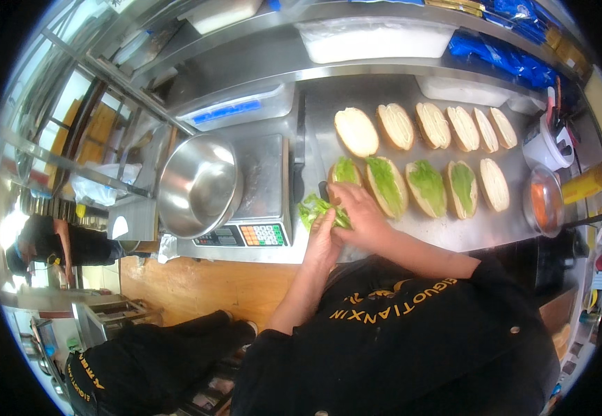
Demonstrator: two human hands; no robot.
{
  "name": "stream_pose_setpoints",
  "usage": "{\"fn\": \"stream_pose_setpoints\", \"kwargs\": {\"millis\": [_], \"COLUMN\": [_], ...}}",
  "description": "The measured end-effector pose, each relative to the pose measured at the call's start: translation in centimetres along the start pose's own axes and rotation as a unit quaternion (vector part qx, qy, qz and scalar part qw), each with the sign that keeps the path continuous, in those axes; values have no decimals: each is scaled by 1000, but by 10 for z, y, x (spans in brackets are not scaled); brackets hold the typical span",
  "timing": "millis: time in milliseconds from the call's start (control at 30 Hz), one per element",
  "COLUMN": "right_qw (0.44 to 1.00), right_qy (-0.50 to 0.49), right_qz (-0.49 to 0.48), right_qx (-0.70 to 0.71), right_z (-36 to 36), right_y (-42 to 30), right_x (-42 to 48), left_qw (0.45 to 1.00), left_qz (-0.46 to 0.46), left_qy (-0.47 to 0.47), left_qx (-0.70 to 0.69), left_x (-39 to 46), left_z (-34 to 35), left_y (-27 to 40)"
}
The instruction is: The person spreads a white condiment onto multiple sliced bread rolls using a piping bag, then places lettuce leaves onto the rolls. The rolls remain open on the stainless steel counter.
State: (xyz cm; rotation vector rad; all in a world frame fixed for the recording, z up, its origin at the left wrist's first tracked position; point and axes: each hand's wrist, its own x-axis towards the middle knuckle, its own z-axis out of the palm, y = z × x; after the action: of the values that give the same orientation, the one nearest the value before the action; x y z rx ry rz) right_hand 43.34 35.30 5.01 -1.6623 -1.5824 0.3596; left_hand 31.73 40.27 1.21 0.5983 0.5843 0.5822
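Observation:
My left hand (323,235) grips a bunch of green lettuce (314,210) over the front edge of the steel counter (452,231). Against the bunch, at its right, is my right hand (359,214), its fingers bent; whether it grips a leaf cannot be told. Behind the hands, a front row of oval bread halves holds lettuce leaves, as on the bread half with lettuce (426,188); the rightmost one, a bare bread half (494,184), shows a pale spread. A back row of bread halves (432,126) carries no lettuce, several of them with spread lines.
A steel bowl (200,184) rests on a digital scale (262,182) at the left. Right are a white tub of utensils (548,143), a clear bowl with orange food (543,200) and a yellow bottle (585,183). A shelf (259,60) spans the back. Two co-workers are at the left.

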Motion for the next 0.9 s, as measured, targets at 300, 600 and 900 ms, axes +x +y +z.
{"fn": "stream_pose_setpoints", "kwargs": {"millis": [300, 600, 900], "right_qw": [983, 814, 853], "right_qy": [92, -6, -40], "right_qz": [34, 349, 277], "right_qx": [156, 464, 440], "right_z": [-3, -1, -7], "right_y": [32, 30, 25], "right_x": [-12, -19, -32], "left_qw": [998, 998, 987], "left_qz": [-2, -14, 73], "left_qy": [7, 7, 114], "left_qx": [-64, -64, 90], "left_x": [-2, -1, 4], "left_z": [-1, -4, 21], "left_y": [0, 7, 8]}}
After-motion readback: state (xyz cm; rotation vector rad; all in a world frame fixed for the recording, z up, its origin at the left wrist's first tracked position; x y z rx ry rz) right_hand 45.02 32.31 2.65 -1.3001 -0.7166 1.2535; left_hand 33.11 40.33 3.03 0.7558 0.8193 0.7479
